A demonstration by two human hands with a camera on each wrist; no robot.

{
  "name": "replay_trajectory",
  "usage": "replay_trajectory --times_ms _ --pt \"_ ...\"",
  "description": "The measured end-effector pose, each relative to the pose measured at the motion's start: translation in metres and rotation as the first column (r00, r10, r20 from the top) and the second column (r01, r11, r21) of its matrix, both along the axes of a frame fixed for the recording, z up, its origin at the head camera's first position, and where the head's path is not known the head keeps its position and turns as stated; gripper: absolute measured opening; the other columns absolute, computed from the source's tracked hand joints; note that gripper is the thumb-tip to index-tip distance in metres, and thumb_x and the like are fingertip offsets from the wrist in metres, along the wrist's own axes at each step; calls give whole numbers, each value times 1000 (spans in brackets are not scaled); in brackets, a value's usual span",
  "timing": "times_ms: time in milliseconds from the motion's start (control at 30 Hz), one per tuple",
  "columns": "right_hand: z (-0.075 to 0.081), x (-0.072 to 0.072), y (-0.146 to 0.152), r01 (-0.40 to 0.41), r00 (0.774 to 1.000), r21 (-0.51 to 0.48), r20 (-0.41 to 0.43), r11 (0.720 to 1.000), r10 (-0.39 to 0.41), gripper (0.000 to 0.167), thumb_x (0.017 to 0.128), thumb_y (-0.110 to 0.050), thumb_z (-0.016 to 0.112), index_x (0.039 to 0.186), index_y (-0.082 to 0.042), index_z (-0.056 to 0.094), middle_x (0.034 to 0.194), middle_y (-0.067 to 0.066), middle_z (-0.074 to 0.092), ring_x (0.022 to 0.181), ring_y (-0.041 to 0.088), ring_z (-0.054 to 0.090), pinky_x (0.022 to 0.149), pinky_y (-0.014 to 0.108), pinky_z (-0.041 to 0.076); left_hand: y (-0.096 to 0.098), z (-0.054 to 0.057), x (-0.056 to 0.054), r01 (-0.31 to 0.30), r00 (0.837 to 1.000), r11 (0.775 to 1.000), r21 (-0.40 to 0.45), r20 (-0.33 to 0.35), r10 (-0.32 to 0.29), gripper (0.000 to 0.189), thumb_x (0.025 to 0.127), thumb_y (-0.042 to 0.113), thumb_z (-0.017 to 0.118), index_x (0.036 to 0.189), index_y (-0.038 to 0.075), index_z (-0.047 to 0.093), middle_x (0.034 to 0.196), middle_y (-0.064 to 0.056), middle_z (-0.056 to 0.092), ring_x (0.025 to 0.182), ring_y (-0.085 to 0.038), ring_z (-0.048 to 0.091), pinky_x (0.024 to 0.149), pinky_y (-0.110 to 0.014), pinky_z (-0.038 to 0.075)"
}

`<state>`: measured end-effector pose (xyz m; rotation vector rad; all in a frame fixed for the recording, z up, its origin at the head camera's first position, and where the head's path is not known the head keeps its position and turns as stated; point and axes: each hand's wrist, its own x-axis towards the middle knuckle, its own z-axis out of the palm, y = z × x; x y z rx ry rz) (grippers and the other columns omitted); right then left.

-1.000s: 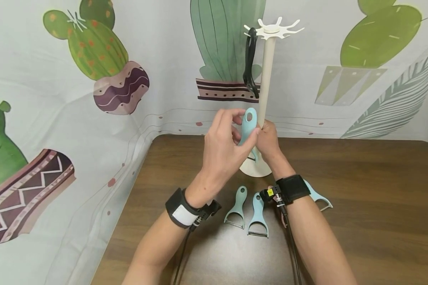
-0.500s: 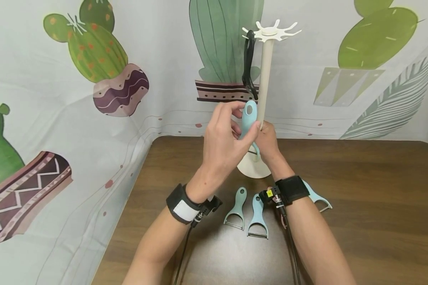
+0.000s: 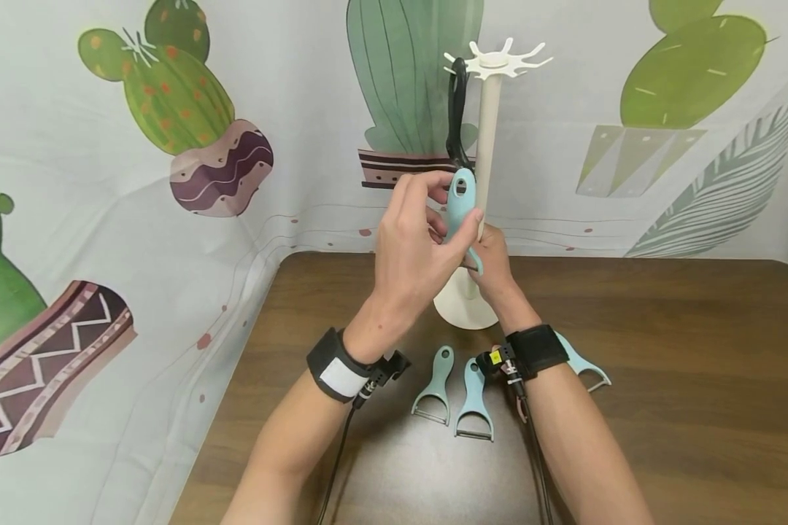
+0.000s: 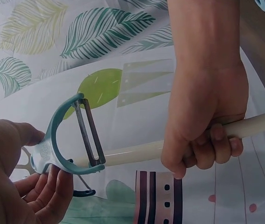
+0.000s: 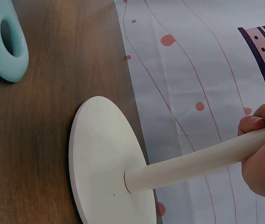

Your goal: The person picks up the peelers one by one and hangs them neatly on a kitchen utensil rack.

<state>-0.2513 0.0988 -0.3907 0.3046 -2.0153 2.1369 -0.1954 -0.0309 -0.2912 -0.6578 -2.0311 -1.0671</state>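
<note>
My left hand [image 3: 410, 244] pinches a light blue Y-shaped peeler [image 3: 461, 195] by its handle, hole end up, in front of the stand's post. In the left wrist view the peeler's blade [image 4: 89, 133] shows clear of the fingers. My right hand [image 4: 207, 107] grips the cream post [image 4: 132, 153] of the stand with curled fingers, above its round base [image 5: 107, 158]. At the top of the post is a white ring of hooks [image 3: 495, 62]. A black peeler [image 3: 457, 109] hangs from a hook on the left side.
On the wooden table [image 3: 683, 350] lie a green peeler [image 3: 440, 383] and a blue peeler [image 3: 475, 397], side by side. Another light blue peeler [image 3: 581, 361] is partly behind the right forearm. A cactus-print cloth [image 3: 315, 109] hangs behind the table.
My left hand has risen with the light blue peeler, bringing its handle end up to the lower end of the black peeler. The right hand keeps its grip on the post.
</note>
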Motion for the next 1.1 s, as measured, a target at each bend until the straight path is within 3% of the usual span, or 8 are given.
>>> replay_trajectory --times_ms 300,567,867,1100 --pt "-2 -1 0 -17 1000 28 -12 999 17 34 96 -22 59 63 -17 54 54 -2 44 52 8 40 52 22 35 2 9 -4 -6 999 1000 2 -31 6 44 86 32 71 117 4 57 98 -5 56 61 -4 56 56 -15 47" --pt "-2 -2 1 -38 999 4 -9 999 38 40 98 -25 55 62 -11 44 49 -5 37 47 10 32 50 24 30 4 18 -6 6 999 1000 8 -48 -6 45 86 32 71 118 4 57 97 -6 55 63 -6 55 57 -17 48" --pt "0 -4 2 0 999 26 51 1000 -1 42 97 -21 54 58 -15 40 49 -6 36 47 11 30 50 24 27 6 28 -10 15 997 999 36 -75 -12 45 86 32 71 118 3 57 96 -7 55 63 -6 56 57 -17 48" --pt "-1 -5 1 -27 1000 25 17 999 26 44 97 -16 49 55 -9 38 46 -5 32 43 12 27 45 25 23 6 32 -15 10 997 998 57 -71 -6 44 87 32 70 118 4 58 97 -7 55 63 -7 56 58 -17 48"
